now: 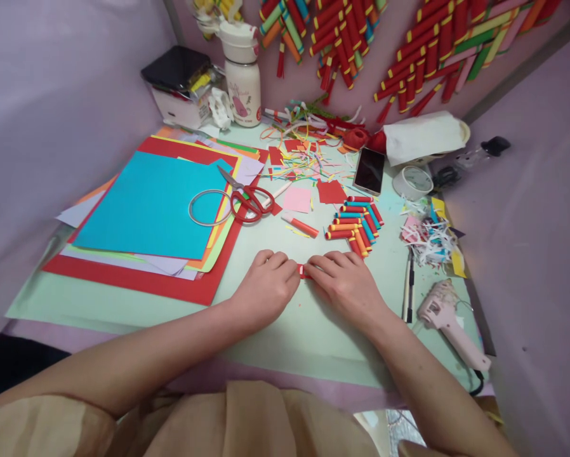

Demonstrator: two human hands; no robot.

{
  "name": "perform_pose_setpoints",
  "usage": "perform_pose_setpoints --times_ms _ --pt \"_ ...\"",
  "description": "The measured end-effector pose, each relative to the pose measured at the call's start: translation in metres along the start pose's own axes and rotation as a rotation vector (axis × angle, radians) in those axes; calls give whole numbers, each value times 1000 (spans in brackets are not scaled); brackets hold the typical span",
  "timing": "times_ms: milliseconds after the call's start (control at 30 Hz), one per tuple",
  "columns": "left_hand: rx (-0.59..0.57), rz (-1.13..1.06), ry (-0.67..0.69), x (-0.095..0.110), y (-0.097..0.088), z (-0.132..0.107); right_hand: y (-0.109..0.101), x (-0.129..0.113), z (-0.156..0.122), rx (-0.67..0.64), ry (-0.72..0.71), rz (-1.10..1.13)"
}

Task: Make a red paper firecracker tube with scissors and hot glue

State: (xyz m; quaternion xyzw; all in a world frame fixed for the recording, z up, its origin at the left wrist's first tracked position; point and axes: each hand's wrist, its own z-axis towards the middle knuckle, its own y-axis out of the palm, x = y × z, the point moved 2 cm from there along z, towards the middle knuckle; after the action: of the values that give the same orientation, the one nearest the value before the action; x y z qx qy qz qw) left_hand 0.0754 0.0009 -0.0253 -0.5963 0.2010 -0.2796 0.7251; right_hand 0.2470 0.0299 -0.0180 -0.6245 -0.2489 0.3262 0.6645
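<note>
Small red paper piece point(301, 271) lies between left hand point(271, 279), its 9 o'clock, and right hand point(344, 279), 3 o'clock; fingers curled over ends, pinching or pressing: cannot tell. Tube cluster point(361, 222), 2 o'clock, already assembled; red piece unattached.

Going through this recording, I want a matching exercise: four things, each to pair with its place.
1. Scissors
2. Glue gun
3. Small red piece
4. Phone

A. Between the left hand and right hand
B. Beside the white roll
C. Blades over the blue sheet
D. Near the table's right edge

Pairs: 1-C, 2-D, 3-A, 4-B
</note>
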Motion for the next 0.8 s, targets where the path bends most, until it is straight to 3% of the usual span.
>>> perform_pose_setpoints --times_ms 233,500,633,800 --pt "3 -109 -137 -2 3 4 1 2 0 25 9 64" --pt "-132 -320 -364 -10 -6 18 2 5 3 39 36 170" --pt "-202 -339 -335 -14 -10 23 1 4 4 89 119 293" --pt "-185 -246 -239 -12 -10 21 3 -2 5 110 158 332"
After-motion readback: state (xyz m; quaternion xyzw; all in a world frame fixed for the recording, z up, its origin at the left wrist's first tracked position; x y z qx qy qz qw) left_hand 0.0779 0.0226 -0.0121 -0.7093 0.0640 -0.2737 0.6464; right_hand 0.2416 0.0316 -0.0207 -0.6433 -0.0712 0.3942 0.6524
